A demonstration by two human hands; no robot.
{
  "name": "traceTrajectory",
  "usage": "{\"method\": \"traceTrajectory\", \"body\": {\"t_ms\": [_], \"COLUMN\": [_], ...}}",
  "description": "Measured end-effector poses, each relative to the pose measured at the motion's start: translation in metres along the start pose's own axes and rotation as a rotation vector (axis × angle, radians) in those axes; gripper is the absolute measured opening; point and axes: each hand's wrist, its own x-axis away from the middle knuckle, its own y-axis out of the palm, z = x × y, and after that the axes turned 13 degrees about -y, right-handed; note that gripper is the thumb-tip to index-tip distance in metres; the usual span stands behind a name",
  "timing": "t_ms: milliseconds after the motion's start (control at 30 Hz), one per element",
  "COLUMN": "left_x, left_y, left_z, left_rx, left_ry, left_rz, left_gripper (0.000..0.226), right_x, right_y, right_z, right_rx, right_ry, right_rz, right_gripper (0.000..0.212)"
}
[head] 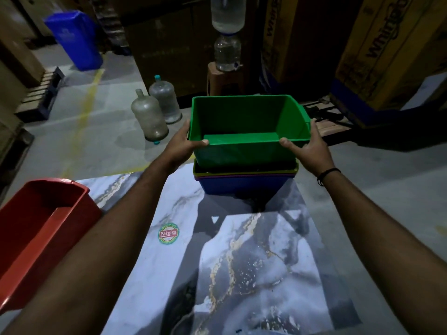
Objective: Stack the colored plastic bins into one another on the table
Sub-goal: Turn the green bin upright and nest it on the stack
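Both hands gripped the green bin (249, 126) by its near corners: the left hand (180, 145) closed around the left end with the thumb hooked over the near rim, and the right hand (308, 148) closed around the right end in the same way, a dark band at that wrist. The green bin sat tilted slightly, its base lowered partway into the stack of nested bins (244, 181) at the far end of the marble-patterned bench (254, 262); the outermost of that stack was blue, with thin yellow and purple rims showing just above it. A red bin (41, 226) lay well apart at the left edge of the bench, open side up. A round sticker (168, 233) lay on the bench surface between the forearms. On the floor beyond stood two empty water jugs (157, 112).
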Motion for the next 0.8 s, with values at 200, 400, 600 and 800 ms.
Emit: {"method": "traceTrajectory", "body": {"t_ms": [200, 400, 600, 800], "left_x": [-0.004, -0.006, -0.022, -0.024], "left_y": [0.018, 0.023, 0.02, 0.022], "left_z": [-0.026, -0.05, -0.056, -0.063], "left_rx": [-0.231, -0.538, -0.691, -0.689], "left_ry": [-0.108, -0.176, -0.179, -0.231], "left_rz": [0.028, 0.074, 0.03, 0.057], "left_gripper": [0.084, 0.117, 0.107, 0.114], "right_x": [0.023, 0.029, 0.026, 0.032], "right_y": [0.02, 0.034, 0.037, 0.04], "right_z": [0.03, 0.04, 0.043, 0.032], "right_rx": [0.1, 0.225, 0.251, 0.249], "right_ry": [0.112, 0.143, 0.167, 0.222], "right_rz": [-0.138, -0.171, -0.193, -0.19], "right_gripper": [0.133, 0.138, 0.133, 0.136]}}
